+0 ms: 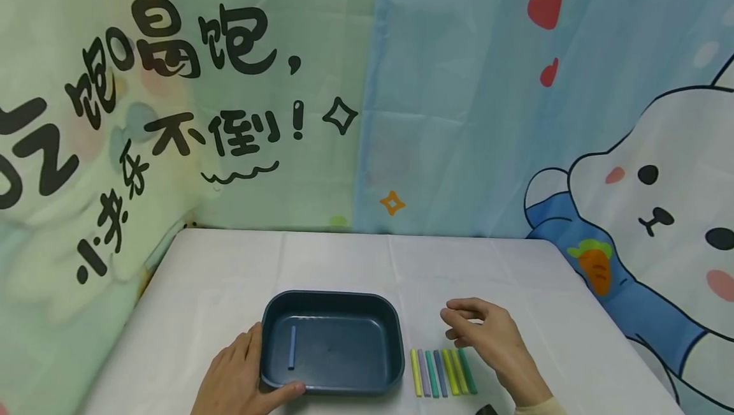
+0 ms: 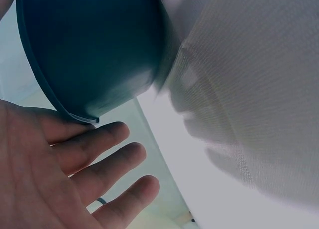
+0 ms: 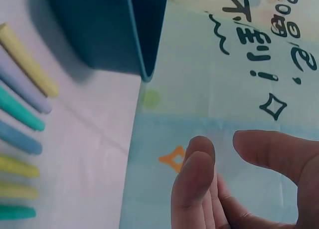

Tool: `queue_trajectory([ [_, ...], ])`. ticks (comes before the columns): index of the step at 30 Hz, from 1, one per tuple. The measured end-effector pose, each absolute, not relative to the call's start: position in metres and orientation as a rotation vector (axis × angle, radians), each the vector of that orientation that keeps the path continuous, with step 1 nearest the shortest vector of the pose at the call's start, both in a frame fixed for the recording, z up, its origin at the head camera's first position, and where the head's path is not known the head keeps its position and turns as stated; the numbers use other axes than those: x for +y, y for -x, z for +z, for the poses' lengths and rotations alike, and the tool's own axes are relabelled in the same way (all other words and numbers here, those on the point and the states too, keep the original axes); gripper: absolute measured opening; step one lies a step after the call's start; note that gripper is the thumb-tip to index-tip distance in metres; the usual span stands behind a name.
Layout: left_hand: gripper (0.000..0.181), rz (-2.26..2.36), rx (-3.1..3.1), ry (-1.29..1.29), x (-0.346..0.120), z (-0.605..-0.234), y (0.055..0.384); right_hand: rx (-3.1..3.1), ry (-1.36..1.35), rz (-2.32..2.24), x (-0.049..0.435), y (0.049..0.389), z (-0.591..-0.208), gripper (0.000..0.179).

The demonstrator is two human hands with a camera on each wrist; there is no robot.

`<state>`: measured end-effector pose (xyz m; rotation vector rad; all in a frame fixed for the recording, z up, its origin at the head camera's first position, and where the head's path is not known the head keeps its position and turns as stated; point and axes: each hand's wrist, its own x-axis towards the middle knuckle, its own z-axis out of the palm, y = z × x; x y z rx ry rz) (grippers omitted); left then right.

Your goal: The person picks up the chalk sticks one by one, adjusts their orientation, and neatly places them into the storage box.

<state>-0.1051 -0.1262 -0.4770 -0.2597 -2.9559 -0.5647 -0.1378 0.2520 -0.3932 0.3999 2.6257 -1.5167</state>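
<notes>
A dark blue rectangular tray [image 1: 344, 387] stands on the white table with one slim blue stick [image 1: 292, 348] lying inside, near its left end. My left hand [image 1: 241, 370] rests against the tray's left side, thumb at the front corner; in the left wrist view its fingers [image 2: 107, 176] stretch out beside the rim. To the right of the tray lies a row of several slim coloured sticks [image 1: 440, 373] in yellow, lilac, teal, blue and green. Just above the row's right end hovers my right hand [image 1: 487, 332], holding nothing; a gap shows between thumb and fingers in the right wrist view.
A white cloth [image 1: 229, 275] covers the table. Printed curtains [image 1: 459, 115] hang behind it and along the left side. Part of a small black object [image 1: 486, 410] shows at the bottom edge, close to my right wrist.
</notes>
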Motion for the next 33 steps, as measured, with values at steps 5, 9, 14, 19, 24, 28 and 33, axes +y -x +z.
queue_trajectory([
  [5,0.124,-0.56,-2.985,0.248,-0.126,-0.477,0.106,2.616,-0.448,-1.478,0.261,0.137,-0.398,0.064],
  [9,0.125,-0.558,-3.001,0.236,-0.125,-0.477,0.106,2.592,-0.488,-1.445,0.268,0.137,-0.402,0.063],
  [14,0.126,-0.559,-3.012,0.234,-0.125,-0.476,0.107,2.578,-0.535,-1.404,0.274,0.137,-0.41,0.061],
  [19,0.126,-0.549,-3.004,0.234,-0.125,-0.477,0.107,2.614,-0.511,-1.329,0.281,0.136,-0.419,0.067],
  [24,0.126,-0.546,-2.993,0.231,-0.125,-0.478,0.107,2.628,-0.49,-1.222,0.29,0.136,-0.425,0.07],
  [28,0.125,-0.547,-2.983,0.24,-0.125,-0.478,0.107,2.607,-0.484,-1.163,0.297,0.136,-0.432,0.068],
  [33,0.124,-0.544,-2.961,0.256,-0.126,-0.478,0.107,2.59,-0.507,-1.09,0.302,0.137,-0.443,0.062],
])
